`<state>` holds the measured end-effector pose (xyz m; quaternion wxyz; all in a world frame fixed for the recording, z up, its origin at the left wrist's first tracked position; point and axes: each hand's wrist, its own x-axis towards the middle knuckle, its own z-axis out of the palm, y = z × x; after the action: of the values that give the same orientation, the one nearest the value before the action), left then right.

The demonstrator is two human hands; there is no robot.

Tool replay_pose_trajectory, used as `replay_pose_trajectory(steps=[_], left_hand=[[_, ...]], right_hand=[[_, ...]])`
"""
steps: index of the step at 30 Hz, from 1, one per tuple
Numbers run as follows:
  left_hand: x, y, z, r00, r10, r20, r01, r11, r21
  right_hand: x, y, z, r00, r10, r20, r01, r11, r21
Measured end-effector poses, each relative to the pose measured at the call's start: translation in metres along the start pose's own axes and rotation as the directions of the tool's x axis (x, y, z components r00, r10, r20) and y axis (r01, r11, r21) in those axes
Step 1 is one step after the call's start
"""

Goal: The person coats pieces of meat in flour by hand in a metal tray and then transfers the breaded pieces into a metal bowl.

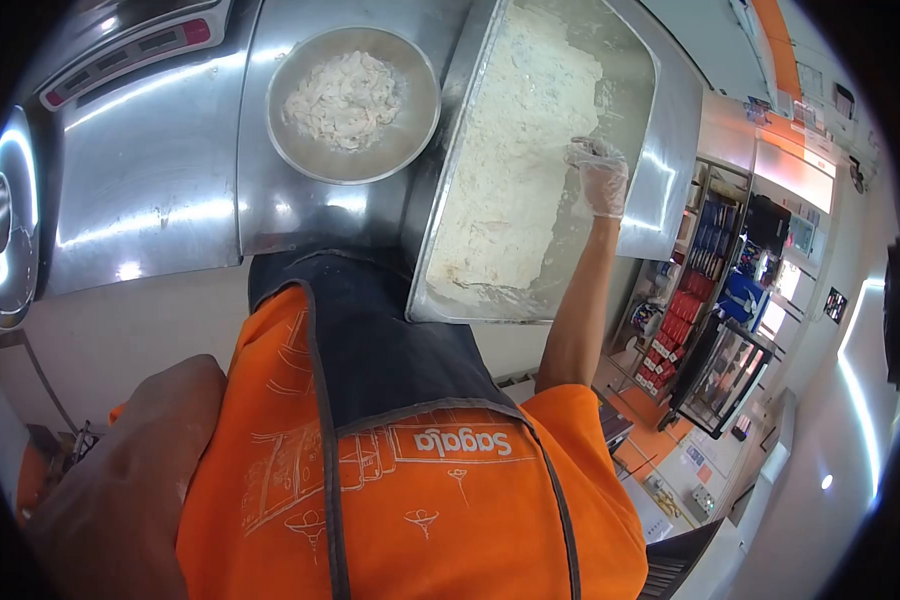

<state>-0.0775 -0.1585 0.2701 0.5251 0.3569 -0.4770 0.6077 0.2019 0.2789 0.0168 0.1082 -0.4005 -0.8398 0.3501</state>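
My right hand [599, 178], in a clear plastic glove, is over the right part of a large metal tray [433, 225]. Its fingers are curled in, and what they hold, if anything, is hidden. White flour [515, 150] covers most of the tray's bottom, just left of the hand. To the left of the tray sits a round steel bowl [282, 150] with pale, flour-coated pieces [345, 100] in it. A blurred part of my left arm [135, 470] fills the lower left corner, close to the camera; the left hand itself does not show.
A steel counter [150, 190] carries the bowl. A scale [140, 55] with a red-ended panel stands at the back left, and a round metal lid or pan [5, 220] at the left edge. Shelves with red packets [675, 335] and a glass case [725, 375] stand off to the right.
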Motion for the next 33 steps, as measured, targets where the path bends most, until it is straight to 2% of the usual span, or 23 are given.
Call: replay_pose_trajectory(steps=[1,3,5,6,7,9,11,13,17,19,21,22,23,25,26,28,29,31,32,33], left_hand=[[0.001,-0.003,0.004,1.0,0.011,-0.005,-0.011,0.999,-0.049],[-0.001,-0.003,0.011,0.999,0.033,-0.016,-0.035,0.992,-0.123],[-0.001,-0.002,0.017,0.998,0.047,-0.033,-0.052,0.986,-0.16],[-0.005,0.004,0.019,0.997,0.061,-0.046,-0.066,0.99,-0.123],[-0.009,0.01,0.022,0.996,0.07,-0.062,-0.074,0.995,-0.067],[-0.018,0.027,0.027,0.988,0.114,-0.108,-0.106,0.991,0.083],[-0.034,0.05,0.036,0.966,0.202,-0.164,-0.149,0.946,0.289],[-0.053,0.074,0.047,0.917,0.332,-0.22,-0.181,0.839,0.513],[-0.085,0.091,0.057,0.818,0.509,-0.266,-0.139,0.625,0.768],[-0.094,0.073,0.038,0.833,0.487,-0.263,-0.1,0.599,0.794],[-0.075,0.052,-0.005,0.925,0.24,-0.295,0.058,0.677,0.733],[-0.061,0.042,-0.027,0.953,0.116,-0.28,0.125,0.692,0.711],[-0.05,0.037,-0.042,0.967,0.026,-0.253,0.168,0.68,0.713],[-0.029,0.023,-0.068,0.98,-0.143,-0.141,0.201,0.687,0.698],[-0.026,0.018,-0.075,0.977,-0.197,-0.078,0.196,0.698,0.689],[-0.02,0.011,-0.085,0.966,-0.26,0.01,0.186,0.717,0.671],[-0.017,0.011,-0.087,0.959,-0.281,0.03,0.193,0.729,0.657],[-0.014,0.015,-0.09,0.947,-0.315,0.053,0.215,0.751,0.625],[-0.013,0.017,-0.09,0.942,-0.331,0.063,0.225,0.757,0.614],[-0.013,0.016,-0.092,0.932,-0.354,0.072,0.242,0.761,0.602]], right_hand=[[-0.004,-0.004,-0.002,1.0,0.003,-0.003,-0.003,1.0,-0.001],[-0.005,-0.015,-0.009,0.987,0.161,-0.003,-0.158,0.968,0.193],[-0.007,-0.028,-0.017,0.989,0.145,-0.006,-0.142,0.978,0.152],[-0.008,-0.036,-0.019,0.992,0.127,-0.003,-0.126,0.985,0.116],[-0.01,-0.054,-0.017,0.992,0.127,-0.007,-0.126,0.985,0.118],[-0.017,-0.097,-0.008,0.993,0.113,0.029,-0.111,0.839,0.533],[-0.025,-0.16,0.003,0.988,0.088,0.13,-0.134,0.908,0.398],[-0.034,-0.201,0.019,0.98,0.012,0.198,-0.143,0.734,0.664],[-0.022,-0.185,0.023,0.986,-0.047,0.161,-0.064,0.785,0.617],[-0.017,-0.135,0.014,0.993,0.111,0.04,-0.113,0.787,0.607],[-0.026,-0.08,0.012,0.964,0.267,-0.004,-0.256,0.93,0.264],[-0.037,-0.065,0.014,0.983,0.174,0.057,-0.167,0.98,-0.108],[-0.052,-0.054,0.017,0.984,0.101,0.146,-0.026,0.894,-0.448],[-0.082,-0.033,0.032,0.861,0.25,0.442,-0.028,0.893,-0.449],[-0.102,-0.021,0.046,0.853,0.235,0.466,-0.023,0.909,-0.417],[-0.127,0.0,0.072,0.924,-0.092,0.37,0.273,0.837,-0.474],[-0.135,0.007,0.077,0.924,-0.103,0.368,0.273,0.852,-0.447],[-0.148,0.014,0.086,0.886,-0.066,0.459,0.378,0.676,-0.633],[-0.148,0.015,0.081,0.896,-0.077,0.437,0.367,0.685,-0.63],[-0.149,0.013,0.076,0.897,-0.023,0.441,0.318,0.726,-0.609]])
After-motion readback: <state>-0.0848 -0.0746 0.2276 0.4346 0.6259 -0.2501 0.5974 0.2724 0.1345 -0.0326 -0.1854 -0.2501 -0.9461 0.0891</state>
